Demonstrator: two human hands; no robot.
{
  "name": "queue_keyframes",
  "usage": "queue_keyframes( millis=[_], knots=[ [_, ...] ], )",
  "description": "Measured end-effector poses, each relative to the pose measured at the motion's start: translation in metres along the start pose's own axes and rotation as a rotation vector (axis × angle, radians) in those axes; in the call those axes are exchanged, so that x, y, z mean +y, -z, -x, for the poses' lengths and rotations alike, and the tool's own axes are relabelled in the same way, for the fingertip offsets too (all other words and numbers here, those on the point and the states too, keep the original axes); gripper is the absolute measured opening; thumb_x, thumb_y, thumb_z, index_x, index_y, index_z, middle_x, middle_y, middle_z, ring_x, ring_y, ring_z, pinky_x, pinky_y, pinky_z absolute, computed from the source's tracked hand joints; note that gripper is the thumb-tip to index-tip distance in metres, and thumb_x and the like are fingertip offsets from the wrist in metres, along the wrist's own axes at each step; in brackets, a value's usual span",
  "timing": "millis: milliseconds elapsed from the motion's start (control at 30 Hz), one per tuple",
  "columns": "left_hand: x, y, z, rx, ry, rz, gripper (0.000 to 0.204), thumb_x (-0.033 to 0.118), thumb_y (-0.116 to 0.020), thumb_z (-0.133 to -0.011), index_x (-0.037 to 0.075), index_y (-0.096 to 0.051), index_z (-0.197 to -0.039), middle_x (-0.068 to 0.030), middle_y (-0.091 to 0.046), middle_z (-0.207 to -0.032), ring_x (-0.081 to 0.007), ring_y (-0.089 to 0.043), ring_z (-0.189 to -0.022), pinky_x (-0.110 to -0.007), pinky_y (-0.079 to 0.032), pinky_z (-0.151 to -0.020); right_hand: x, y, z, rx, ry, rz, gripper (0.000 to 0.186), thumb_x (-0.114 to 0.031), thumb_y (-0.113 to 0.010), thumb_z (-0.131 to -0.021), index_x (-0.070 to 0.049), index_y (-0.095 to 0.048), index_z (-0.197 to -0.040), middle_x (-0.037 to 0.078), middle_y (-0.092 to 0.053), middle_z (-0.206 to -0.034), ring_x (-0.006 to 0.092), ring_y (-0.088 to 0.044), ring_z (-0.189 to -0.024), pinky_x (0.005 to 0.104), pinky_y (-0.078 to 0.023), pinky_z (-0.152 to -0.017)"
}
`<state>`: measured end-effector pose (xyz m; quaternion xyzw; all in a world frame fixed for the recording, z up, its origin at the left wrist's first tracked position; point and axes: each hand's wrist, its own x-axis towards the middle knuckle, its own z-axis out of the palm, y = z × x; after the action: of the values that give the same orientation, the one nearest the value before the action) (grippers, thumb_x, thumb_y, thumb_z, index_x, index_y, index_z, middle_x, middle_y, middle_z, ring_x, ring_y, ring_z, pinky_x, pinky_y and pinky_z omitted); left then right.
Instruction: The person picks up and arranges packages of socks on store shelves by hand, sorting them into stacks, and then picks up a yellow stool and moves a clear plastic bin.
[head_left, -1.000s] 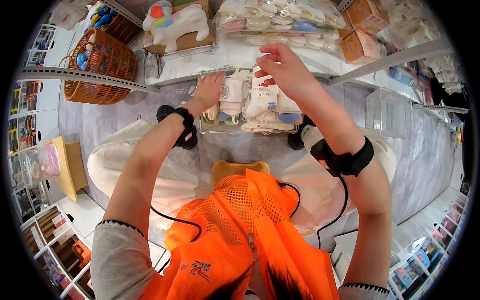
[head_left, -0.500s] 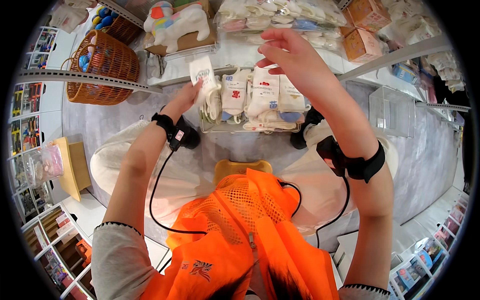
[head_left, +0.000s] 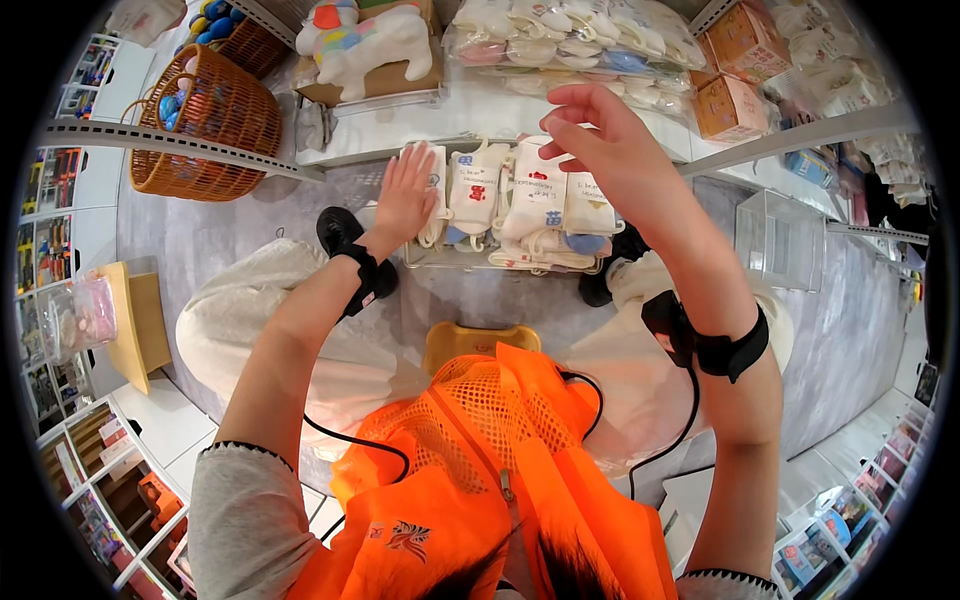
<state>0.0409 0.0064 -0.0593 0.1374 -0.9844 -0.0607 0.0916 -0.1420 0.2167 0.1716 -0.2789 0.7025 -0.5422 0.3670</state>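
Observation:
A shallow wire basket holds several white sock packs standing in a row, with red and blue prints. My left hand is spread flat over the leftmost sock pack and partly hides it. Over the right part of the row hovers my right hand, its fingers loosely bent and apart, holding nothing. More packs lie at the front of the basket, some with blue parts. A black band with a small device sits on each of my forearms.
Behind the basket, a white shelf bears a white plush animal in a box and bagged socks. A wicker basket stands left, orange boxes and a clear bin right. A yellow stool is between my legs.
My left hand has let go of the white sock pack, now standing at the row's left end, and has flattened over it. My right hand has shifted slightly right and down.

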Motion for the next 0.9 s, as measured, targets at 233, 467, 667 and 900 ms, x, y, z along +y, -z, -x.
queue_keyframes(
  millis=[233,467,667,900],
  knots=[
    [-0.009,-0.037,-0.007,-0.185,-0.045,0.010,0.065,0.031,-0.046,-0.084,-0.001,-0.021,-0.135,-0.0164,-0.013,-0.143,-0.0338,-0.009,-0.133,-0.044,-0.013,-0.106,0.010,0.003,0.007,-0.005,-0.096,-0.033,0.038,-0.020,-0.054,-0.084,0.000,-0.042,-0.115,0.007,-0.053,-0.097,0.0123,-0.057,-0.084,0.0239,-0.042,-0.064],
    [-0.008,-0.051,-0.007,-0.160,-0.022,0.072,0.065,0.029,-0.049,-0.082,-0.002,-0.024,-0.133,-0.0169,-0.016,-0.142,-0.0340,-0.012,-0.132,-0.045,-0.015,-0.106,0.015,0.012,-0.001,0.005,-0.239,-0.072,0.035,-0.014,-0.052,-0.087,-0.001,-0.040,-0.117,0.005,-0.051,-0.100,0.0130,-0.056,-0.085,0.0244,-0.042,-0.073],
    [-0.004,-0.057,-0.010,-0.144,0.016,0.117,0.064,0.028,-0.049,-0.081,-0.002,-0.025,-0.132,-0.0171,-0.018,-0.142,-0.0339,-0.013,-0.132,-0.045,-0.016,-0.106,0.009,0.009,-0.005,-0.027,-0.207,-0.114,0.034,-0.009,-0.049,-0.087,-0.002,-0.039,-0.118,0.005,-0.051,-0.101,0.0123,-0.055,-0.085,0.0233,-0.041,-0.072],
    [-0.009,-0.054,-0.009,-0.167,-0.029,0.043,0.066,0.034,-0.046,-0.084,-0.003,-0.023,-0.133,-0.0189,-0.014,-0.142,-0.0363,-0.008,-0.132,-0.045,-0.011,-0.107,-0.002,0.003,-0.005,-0.041,-0.178,-0.077,0.033,-0.009,-0.049,-0.087,-0.001,-0.039,-0.117,0.006,-0.050,-0.101,0.0125,-0.055,-0.085,0.0227,-0.042,-0.069]
  ],
)
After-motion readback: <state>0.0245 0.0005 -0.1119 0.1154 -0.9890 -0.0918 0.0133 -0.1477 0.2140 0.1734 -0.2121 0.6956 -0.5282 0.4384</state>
